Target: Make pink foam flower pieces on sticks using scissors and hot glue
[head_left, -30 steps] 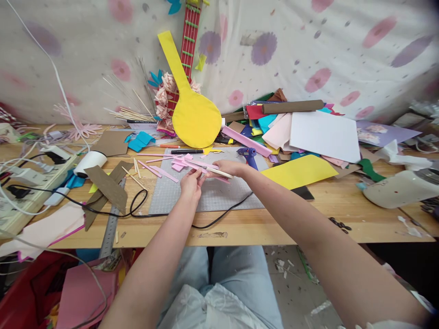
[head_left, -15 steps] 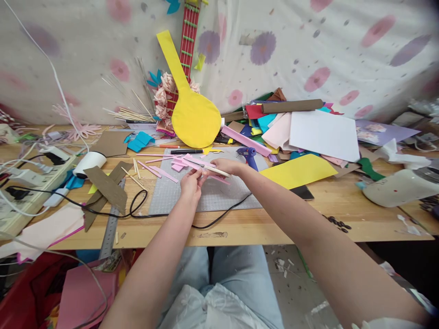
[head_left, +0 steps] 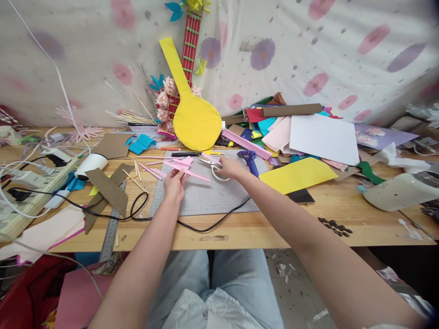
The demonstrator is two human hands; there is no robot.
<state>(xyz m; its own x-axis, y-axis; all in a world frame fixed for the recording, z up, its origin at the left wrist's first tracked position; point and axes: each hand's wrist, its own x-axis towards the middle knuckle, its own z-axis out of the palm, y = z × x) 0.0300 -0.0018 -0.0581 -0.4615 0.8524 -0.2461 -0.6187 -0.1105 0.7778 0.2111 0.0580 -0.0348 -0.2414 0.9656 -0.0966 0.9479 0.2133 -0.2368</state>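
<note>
Over the grey cutting mat (head_left: 206, 201), my left hand (head_left: 175, 183) pinches a long narrow strip of pink foam (head_left: 194, 174), which points out to the right. My right hand (head_left: 229, 168) is closed on the scissors (head_left: 215, 170), with their pale handles under the fingers and the blades pointing left, a little parted. Scissors and strip are apart. More pink strips (head_left: 149, 171) and small pink pieces lie on and beside the mat's left end. A blue glue gun (head_left: 249, 160) rests just right of my right hand.
Behind the mat leans a yellow banjo-shaped cutout (head_left: 198, 123) against a red flowered guitar shape (head_left: 190, 45). A yellow sheet (head_left: 298, 176) and piled coloured sheets lie right. Left are brown strips (head_left: 107, 189), a metal ruler (head_left: 110, 233) and a power strip (head_left: 20, 205). A black cable (head_left: 219, 225) crosses in front.
The hands have moved apart: my left hand went left with the pink strip, and my right hand drew the scissors off to the right. The view tilted up slightly.
</note>
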